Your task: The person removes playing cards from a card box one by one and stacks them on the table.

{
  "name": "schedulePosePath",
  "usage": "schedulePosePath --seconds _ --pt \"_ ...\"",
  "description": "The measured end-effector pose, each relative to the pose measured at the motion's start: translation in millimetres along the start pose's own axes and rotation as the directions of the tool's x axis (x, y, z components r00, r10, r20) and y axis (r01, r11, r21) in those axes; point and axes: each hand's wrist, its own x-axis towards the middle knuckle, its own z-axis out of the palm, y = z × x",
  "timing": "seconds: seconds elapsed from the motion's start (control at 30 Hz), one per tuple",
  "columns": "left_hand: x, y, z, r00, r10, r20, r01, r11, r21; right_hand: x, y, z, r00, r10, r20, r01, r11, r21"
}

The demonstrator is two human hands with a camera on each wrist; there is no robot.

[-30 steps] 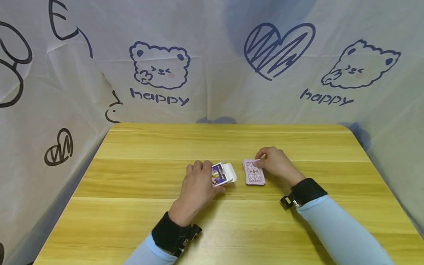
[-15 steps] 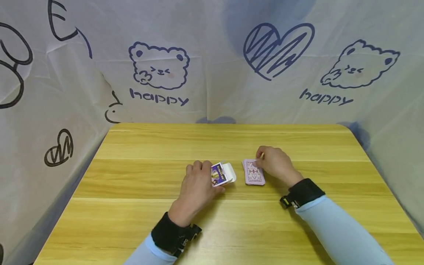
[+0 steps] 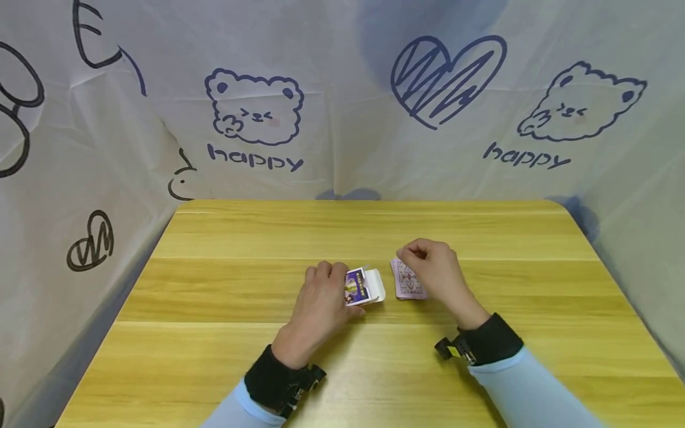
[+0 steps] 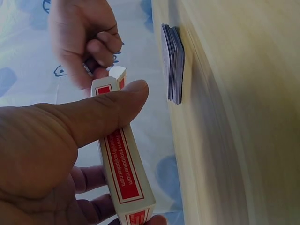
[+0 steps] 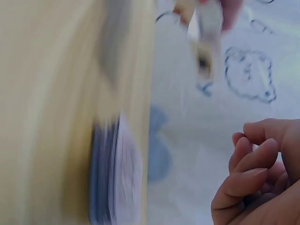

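Observation:
My left hand (image 3: 321, 297) holds a white and purple playing-card box (image 3: 357, 286), thumb on one side and fingers round the other. Its end flap stands out towards the right, and red panels show along its edge in the left wrist view. Right of the box, a stack of playing cards (image 3: 409, 284) lies on the table, pink patterned backs up and edges slightly uneven. Over the stack's far end hovers my right hand (image 3: 439, 270), partly covering it. Curled fingers (image 5: 251, 171) show in the right wrist view, with nothing visible between them.
The wooden table (image 3: 214, 356) lies under both hands. White cloth (image 3: 342, 119) with drawn bears and hearts hangs behind it and along its sides. A black band with a small camera (image 3: 299, 386) sits on each wrist.
My right hand has moved left from the stack's right edge to over its far end. The left hand, with the card box, has shifted slightly right and nearer to me.

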Motion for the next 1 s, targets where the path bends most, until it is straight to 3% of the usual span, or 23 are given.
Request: schedulePosePath --seconds 0.1,0.2,0.33,0.47,0.7,1.0 --pt "0.0 -0.4 1.8 0.999 0.029 -0.016 -0.029 0.999 0.015 -11.4 -9.6 11.1 0.999 0.008 0.036 -0.011 0.994 0.112" --pt "-0.1 -0.5 2.7 0.998 0.055 -0.034 -0.054 0.998 0.03 -18.4 -16.1 22.0 0.996 0.008 0.091 -0.021 0.99 0.139" --pt "-0.6 0.2 2.8 0.995 0.088 -0.042 -0.086 0.995 0.049 -23.2 -19.3 32.7 0.986 0.031 0.163 -0.047 0.995 0.09" --pt "-2.2 0.8 1.9 0.994 0.106 -0.002 -0.106 0.993 0.055 -25.9 -16.7 40.3 0.974 0.063 0.217 -0.076 0.996 0.052" --pt "-5.5 1.0 -1.8 0.993 0.112 0.031 -0.113 0.993 0.039 -25.5 -11.1 48.0 0.957 0.008 0.29 -0.001 1.0 -0.021" --pt "-2.4 0.8 -0.5 0.997 0.073 0.003 -0.073 0.996 0.058 -22.0 -6.9 42.5 0.956 0.069 0.284 -0.121 0.978 0.169"
